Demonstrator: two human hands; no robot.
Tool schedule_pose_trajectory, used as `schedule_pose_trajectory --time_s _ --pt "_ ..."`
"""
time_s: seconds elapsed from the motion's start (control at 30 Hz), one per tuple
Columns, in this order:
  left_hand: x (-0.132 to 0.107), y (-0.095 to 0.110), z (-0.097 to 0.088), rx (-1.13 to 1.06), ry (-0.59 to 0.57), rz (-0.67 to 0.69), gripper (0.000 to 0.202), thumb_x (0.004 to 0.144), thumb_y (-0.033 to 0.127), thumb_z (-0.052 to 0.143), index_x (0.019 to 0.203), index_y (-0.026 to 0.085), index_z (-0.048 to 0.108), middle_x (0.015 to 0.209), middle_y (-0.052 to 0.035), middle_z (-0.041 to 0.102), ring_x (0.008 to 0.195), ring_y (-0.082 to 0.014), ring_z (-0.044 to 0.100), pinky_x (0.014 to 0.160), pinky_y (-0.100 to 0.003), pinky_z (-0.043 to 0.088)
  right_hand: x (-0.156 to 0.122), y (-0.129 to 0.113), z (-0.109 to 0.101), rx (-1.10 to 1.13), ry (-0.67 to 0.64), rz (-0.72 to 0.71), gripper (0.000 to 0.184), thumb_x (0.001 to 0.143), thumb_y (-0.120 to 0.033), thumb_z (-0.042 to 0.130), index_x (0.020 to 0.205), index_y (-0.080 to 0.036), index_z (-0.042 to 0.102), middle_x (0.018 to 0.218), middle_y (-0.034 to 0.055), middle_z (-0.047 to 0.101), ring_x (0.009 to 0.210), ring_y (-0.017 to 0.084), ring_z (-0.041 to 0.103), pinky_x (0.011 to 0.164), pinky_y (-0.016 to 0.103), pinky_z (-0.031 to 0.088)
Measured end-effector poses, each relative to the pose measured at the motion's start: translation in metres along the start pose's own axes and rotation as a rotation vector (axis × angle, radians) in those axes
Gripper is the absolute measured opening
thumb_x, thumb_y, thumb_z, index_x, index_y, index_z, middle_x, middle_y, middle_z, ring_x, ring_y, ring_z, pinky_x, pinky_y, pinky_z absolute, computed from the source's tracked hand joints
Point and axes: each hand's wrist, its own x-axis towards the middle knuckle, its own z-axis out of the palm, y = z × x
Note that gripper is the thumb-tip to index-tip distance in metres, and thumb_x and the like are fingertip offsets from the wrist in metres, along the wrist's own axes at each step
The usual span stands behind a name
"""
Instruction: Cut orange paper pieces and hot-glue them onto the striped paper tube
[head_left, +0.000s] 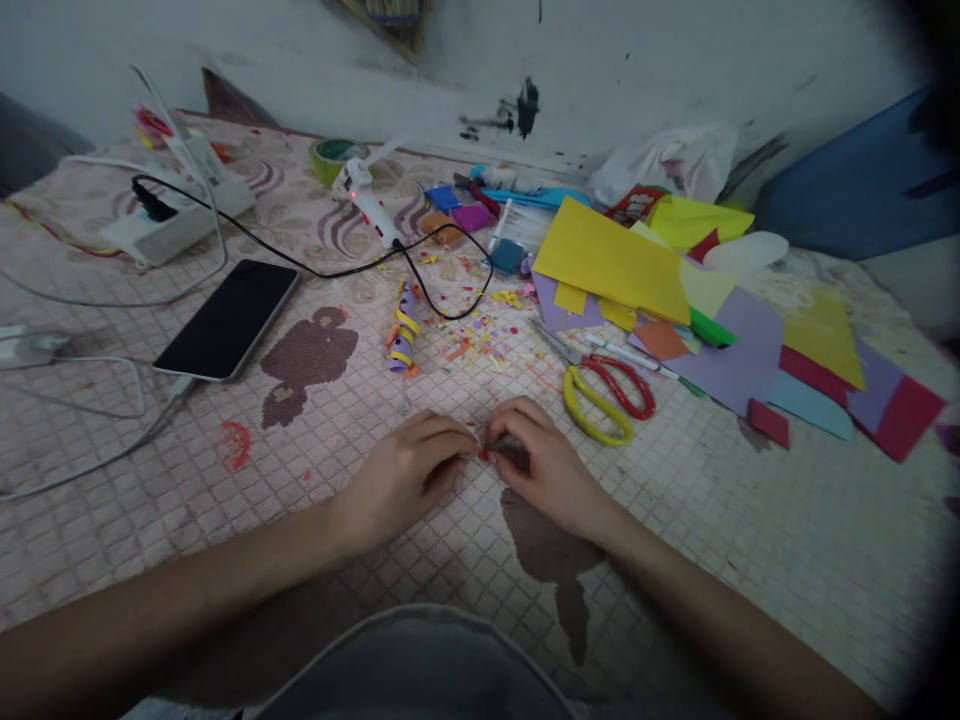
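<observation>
Directly before me, low over the quilted cloth (720, 480), my left hand (412, 465) and right hand (551, 470) nearly meet. Right grip: thumb and forefinger pinched on a small red piece (483, 455), which sits between the two sets of fingertips. Left grip: fingers drawn together at the piece's other side; whether they clamp it I cannot tell. Just beyond my right hand: scissors (576, 359), blades pointing away and leftward. Past my left hand: a purple roll (404, 328) wound with yellow strip, paper scraps (480, 345) scattered to its right. Further left, a phone (229, 320), cable plugged in. Beyond the scissors, a large yellow sheet (615, 260) overlaps other papers. Farther back: a white glue gun (377, 218), red light lit.
</observation>
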Motion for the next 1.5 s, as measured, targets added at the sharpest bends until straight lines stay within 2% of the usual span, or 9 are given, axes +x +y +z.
schedule_pose_trajectory --time_s 0.33,0.63,1.07,1.5 --pt "0.023 -0.006 -0.004 0.05 -0.159 -0.035 0.015 0.086 0.015 0.05 0.088 0.018 0.065 0.088 -0.0029 0.059 0.085 -0.0138 0.057 0.074 -0.026 0.046 -0.001 0.002 -0.005 0.039 0.008 -0.005 0.022 0.076 -0.004 0.056 0.088 -0.022 0.053 0.101 0.0041 0.051 0.099 0.018 0.051 0.088 0.034 0.043" --pt "0.022 -0.008 -0.004 0.12 -0.183 0.03 0.017 0.088 0.018 0.048 0.091 0.018 0.065 0.091 -0.004 0.06 0.085 -0.0143 0.056 0.072 -0.025 0.046 -0.002 0.004 -0.006 0.048 0.006 -0.013 0.025 0.073 0.0 0.054 0.086 -0.022 0.053 0.102 0.0036 0.051 0.099 0.018 0.052 0.088 0.035 0.043" --pt "0.024 -0.01 -0.008 0.135 -0.204 0.105 0.016 0.088 0.018 0.049 0.09 0.017 0.065 0.091 -0.0034 0.06 0.084 -0.0128 0.057 0.071 -0.023 0.046 -0.001 0.005 -0.006 0.034 0.01 -0.012 0.022 0.075 -0.003 0.056 0.085 -0.022 0.053 0.102 0.0034 0.052 0.098 0.018 0.053 0.087 0.035 0.044" --pt "0.023 -0.011 -0.006 0.126 -0.188 0.12 0.016 0.087 0.015 0.049 0.091 0.018 0.064 0.092 -0.0033 0.062 0.084 -0.0127 0.057 0.071 -0.023 0.047 -0.001 0.003 -0.007 0.028 -0.009 -0.009 0.022 0.075 -0.003 0.055 0.085 -0.022 0.054 0.101 0.0037 0.051 0.098 0.019 0.052 0.087 0.036 0.044"
